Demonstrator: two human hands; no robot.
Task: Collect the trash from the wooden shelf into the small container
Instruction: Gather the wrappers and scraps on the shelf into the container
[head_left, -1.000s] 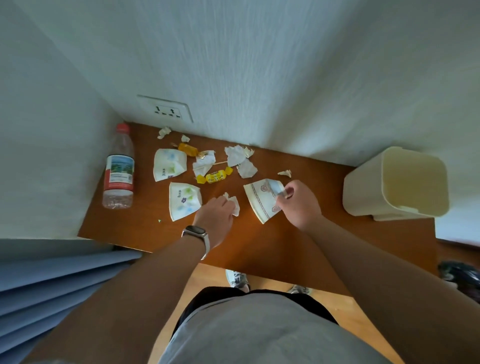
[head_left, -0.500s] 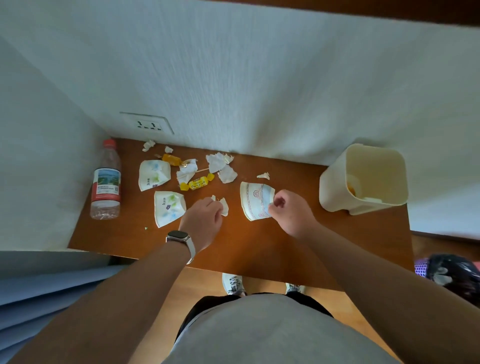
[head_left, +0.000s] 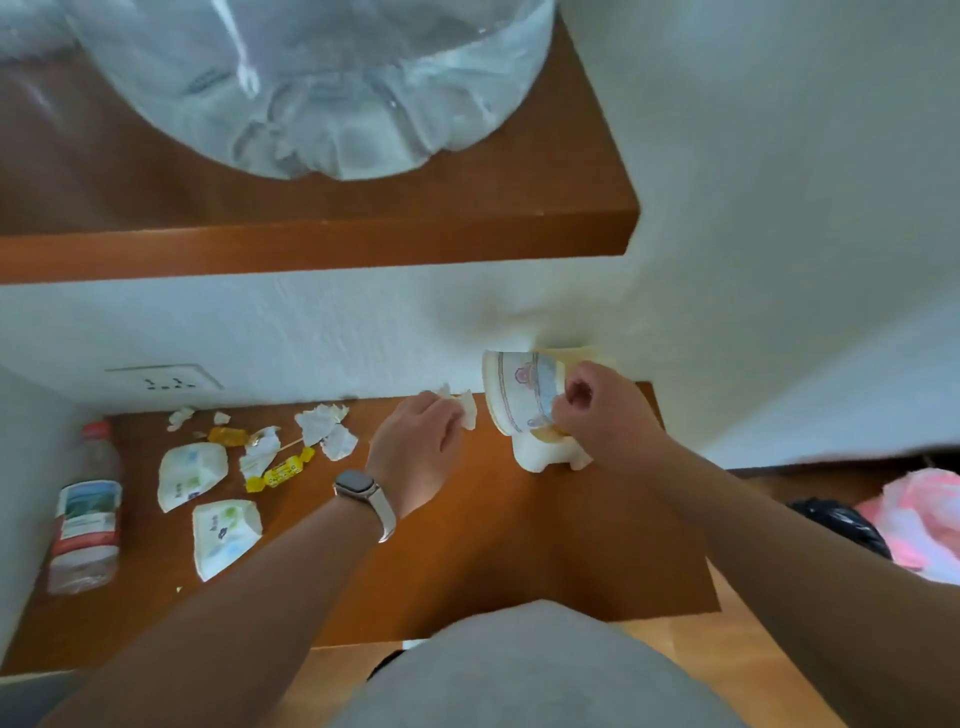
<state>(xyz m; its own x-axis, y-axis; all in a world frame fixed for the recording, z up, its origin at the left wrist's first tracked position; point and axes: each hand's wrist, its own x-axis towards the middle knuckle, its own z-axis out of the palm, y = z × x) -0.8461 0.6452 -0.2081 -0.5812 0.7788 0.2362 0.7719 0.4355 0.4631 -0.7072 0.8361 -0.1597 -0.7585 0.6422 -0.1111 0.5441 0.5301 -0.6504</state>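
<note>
My right hand (head_left: 602, 410) grips a crushed paper cup (head_left: 519, 389) with a pink and blue print, held just above the small cream container (head_left: 540, 457) at the back right of the wooden shelf (head_left: 493, 545). The cup and hand hide most of the container. My left hand (head_left: 415, 447), with a watch on its wrist, pinches a crumpled white tissue scrap (head_left: 467, 408) left of the cup. Left on the shelf lie two flattened paper cups (head_left: 192, 473) (head_left: 223, 535), torn tissues (head_left: 324, 426) and yellow candy wrappers (head_left: 280, 470).
A plastic water bottle (head_left: 85, 514) lies at the shelf's left end beside the side wall. A wall socket (head_left: 161, 382) sits above it. An upper wooden shelf (head_left: 363, 239) overhangs, holding a clear plastic bag (head_left: 311, 83). Pink and black items (head_left: 914, 514) lie on the floor at right.
My right hand lifted the printed paper cup off the shelf and carried it right, over the container. My left hand followed right with the tissue scrap. The view tilted up, showing the upper shelf.
</note>
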